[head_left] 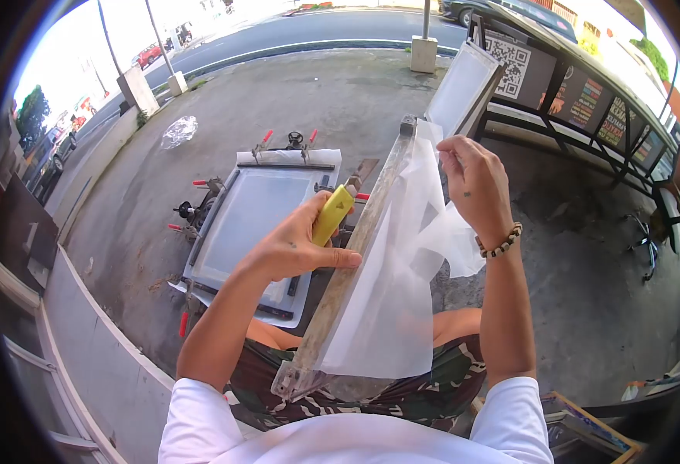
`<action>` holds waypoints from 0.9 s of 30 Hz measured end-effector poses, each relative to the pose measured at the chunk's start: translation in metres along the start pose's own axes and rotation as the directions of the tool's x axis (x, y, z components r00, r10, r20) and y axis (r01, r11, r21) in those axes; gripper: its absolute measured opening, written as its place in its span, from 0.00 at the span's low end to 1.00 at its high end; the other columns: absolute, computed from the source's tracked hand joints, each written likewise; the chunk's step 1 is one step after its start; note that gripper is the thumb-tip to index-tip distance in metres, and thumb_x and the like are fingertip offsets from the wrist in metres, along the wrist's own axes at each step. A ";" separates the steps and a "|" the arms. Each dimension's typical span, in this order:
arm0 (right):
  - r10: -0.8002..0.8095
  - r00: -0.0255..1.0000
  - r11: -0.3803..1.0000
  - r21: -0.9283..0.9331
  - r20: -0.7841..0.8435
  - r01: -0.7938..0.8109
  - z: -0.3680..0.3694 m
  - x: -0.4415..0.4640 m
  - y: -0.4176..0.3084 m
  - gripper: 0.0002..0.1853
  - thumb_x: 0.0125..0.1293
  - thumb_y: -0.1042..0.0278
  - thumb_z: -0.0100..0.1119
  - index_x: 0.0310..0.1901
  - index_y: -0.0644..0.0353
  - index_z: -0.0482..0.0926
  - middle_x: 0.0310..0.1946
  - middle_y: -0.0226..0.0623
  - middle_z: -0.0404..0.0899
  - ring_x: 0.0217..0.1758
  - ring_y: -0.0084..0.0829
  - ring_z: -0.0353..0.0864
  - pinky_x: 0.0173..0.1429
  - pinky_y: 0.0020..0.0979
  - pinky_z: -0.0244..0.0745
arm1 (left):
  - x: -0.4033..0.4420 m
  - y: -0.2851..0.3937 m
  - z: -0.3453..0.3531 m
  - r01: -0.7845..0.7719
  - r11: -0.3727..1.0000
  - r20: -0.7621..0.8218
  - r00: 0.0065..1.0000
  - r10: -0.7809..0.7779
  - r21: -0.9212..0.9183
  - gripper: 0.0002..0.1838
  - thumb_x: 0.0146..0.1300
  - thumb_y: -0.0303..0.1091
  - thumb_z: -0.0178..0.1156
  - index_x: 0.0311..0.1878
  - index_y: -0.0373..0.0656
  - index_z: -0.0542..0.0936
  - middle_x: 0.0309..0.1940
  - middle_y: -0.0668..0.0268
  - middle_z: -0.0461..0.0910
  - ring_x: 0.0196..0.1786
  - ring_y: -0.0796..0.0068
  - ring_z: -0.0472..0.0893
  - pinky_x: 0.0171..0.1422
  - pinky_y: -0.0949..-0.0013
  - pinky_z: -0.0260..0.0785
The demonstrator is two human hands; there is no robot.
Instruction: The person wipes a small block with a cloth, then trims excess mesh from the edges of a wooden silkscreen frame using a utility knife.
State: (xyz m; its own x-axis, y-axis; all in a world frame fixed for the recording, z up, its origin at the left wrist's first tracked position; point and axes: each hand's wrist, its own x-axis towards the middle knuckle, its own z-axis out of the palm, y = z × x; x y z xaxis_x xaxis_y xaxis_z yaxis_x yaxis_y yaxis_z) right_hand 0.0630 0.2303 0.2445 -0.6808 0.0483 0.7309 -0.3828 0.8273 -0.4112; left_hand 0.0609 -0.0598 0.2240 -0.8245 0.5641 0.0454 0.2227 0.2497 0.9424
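A long frame (332,309) stands on edge over the person's lap, with translucent white sheet (390,309) hanging loose along its right side. My left hand (297,243) is wrapped round a yellow cutter-like tool (332,215), its thumb resting against the frame's edge. The tool's tip points up and right. Near the frame's far end, my right hand (475,182) has its fingers pinched together at the upper edge of the sheet. A torn flap (452,243) of the sheet hangs below this hand.
On the ground ahead, a white screen frame (259,220) is held by several red-handled clamps. Crumpled clear plastic (179,132) lies farther left. Another framed screen (464,85) leans against a dark rack with printed panels (580,97). A low wall (100,356) runs along the left.
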 end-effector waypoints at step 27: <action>0.461 0.758 0.431 0.630 0.461 -0.645 0.101 0.031 0.099 0.13 0.73 0.62 0.61 0.46 0.65 0.82 0.33 0.26 0.78 0.33 0.15 0.69 0.39 0.21 0.64 | 0.197 0.104 0.023 -0.162 0.073 0.163 0.987 -0.002 0.984 0.18 0.64 0.27 0.58 0.54 0.52 0.88 0.44 0.58 0.88 0.42 0.56 0.88 0.49 0.58 0.81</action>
State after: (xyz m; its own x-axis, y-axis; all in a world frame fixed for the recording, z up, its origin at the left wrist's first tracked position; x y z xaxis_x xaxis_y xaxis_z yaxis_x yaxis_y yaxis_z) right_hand -0.0594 0.2575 0.1715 -0.9807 0.1594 0.1135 -0.1194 -0.0275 -0.9925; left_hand -0.0661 0.0957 0.3235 -0.7291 0.6843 -0.0112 0.6621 0.7012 -0.2645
